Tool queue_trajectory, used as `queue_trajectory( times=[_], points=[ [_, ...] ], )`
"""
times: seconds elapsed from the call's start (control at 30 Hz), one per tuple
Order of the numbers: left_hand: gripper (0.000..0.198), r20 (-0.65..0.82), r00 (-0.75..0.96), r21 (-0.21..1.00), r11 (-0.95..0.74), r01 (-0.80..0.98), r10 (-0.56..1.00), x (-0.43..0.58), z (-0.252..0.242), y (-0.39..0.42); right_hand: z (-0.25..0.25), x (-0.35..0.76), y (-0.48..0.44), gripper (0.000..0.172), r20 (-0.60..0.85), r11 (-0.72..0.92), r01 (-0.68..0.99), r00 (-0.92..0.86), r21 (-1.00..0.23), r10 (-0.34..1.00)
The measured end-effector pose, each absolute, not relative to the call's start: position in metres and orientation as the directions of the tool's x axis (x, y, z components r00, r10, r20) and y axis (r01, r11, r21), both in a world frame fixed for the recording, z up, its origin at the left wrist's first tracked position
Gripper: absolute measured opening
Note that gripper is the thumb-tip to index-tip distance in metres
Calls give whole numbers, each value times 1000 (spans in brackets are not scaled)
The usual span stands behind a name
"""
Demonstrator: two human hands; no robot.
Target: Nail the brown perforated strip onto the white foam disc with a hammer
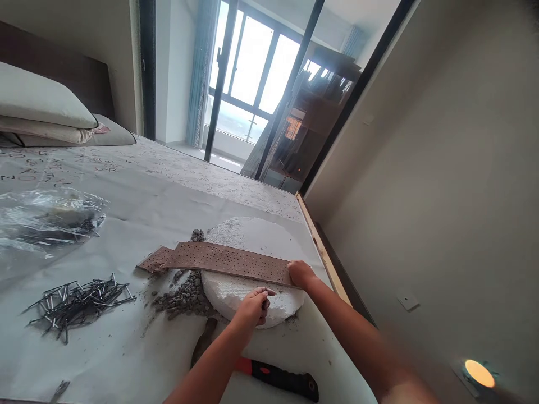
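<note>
Head view. I note brown perforated flat strip [236, 264] lying across round white foam block [256, 231]; right hand [300, 274] clamped on its end, foam's right. Left hand [257, 306] above foam's near side, fingertips together, contents unclear. Pressing the overhang left of foam could tip it.

Room to pass lies left of the perforated brown strip [231, 261], but gray rubble [185, 298], the left hand [255, 306] and a hammer [284, 381] crowd its near side.
</note>
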State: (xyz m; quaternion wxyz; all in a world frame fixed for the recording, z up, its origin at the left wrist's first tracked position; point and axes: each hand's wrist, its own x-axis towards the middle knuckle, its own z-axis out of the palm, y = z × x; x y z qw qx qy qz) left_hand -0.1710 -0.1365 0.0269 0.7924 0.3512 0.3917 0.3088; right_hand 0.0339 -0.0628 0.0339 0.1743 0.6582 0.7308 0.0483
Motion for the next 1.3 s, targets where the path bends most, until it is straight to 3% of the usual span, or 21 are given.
queue_trajectory(
  times=[0.53,0.73,1.03,1.3],
  points=[
    [13,-432,485,776,587,-229,760,-169,27,-139,29,29,-65,30,-205,160,936,-98,314,974],
    [22,-414,486,788,570,-233,770,-169,21,-142,24,33,-58,27,-202,168,939,-110,301,973],
    [14,-418,488,787,573,-227,766,-174,34,-147,31,37,-45,24,-182,32,965,16,259,983],
    [13,-419,483,787,573,-227,768,-171,34,-142,44,51,-33,21,-254,-51,986,91,162,963]
  ],
)
